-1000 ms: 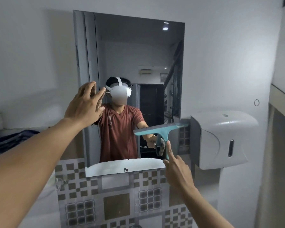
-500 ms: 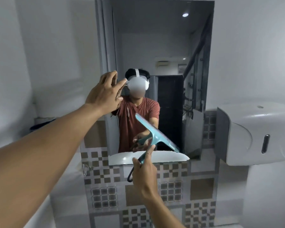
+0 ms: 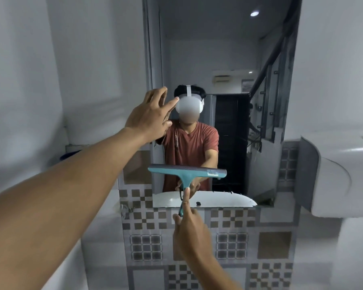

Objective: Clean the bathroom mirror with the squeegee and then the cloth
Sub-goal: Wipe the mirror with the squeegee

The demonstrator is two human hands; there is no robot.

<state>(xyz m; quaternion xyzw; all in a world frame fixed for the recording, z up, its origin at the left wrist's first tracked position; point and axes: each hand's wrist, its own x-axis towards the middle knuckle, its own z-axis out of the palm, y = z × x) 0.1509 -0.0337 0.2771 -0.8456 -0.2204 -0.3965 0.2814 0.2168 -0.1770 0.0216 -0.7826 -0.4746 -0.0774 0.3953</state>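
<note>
The tall bathroom mirror (image 3: 228, 49) hangs on the wall straight ahead. My right hand (image 3: 190, 233) grips the handle of a teal squeegee (image 3: 187, 173). Its blade lies level across the lower part of the glass. My left hand (image 3: 150, 117) is raised with fingers spread at the mirror's left edge, holding nothing. A dark blue cloth-like bundle (image 3: 70, 154) shows on a ledge at the left, mostly hidden behind my left arm.
A white paper dispenser (image 3: 342, 174) juts from the wall right of the mirror. Brown and grey patterned tiles (image 3: 231, 245) cover the wall below it. The mirror reflects a person, a white basin rim and a staircase.
The squeegee blade has turned from tilted to level and now sits centred on the lower glass. My view has shifted left and closer. My left hand stays by the mirror's left edge.
</note>
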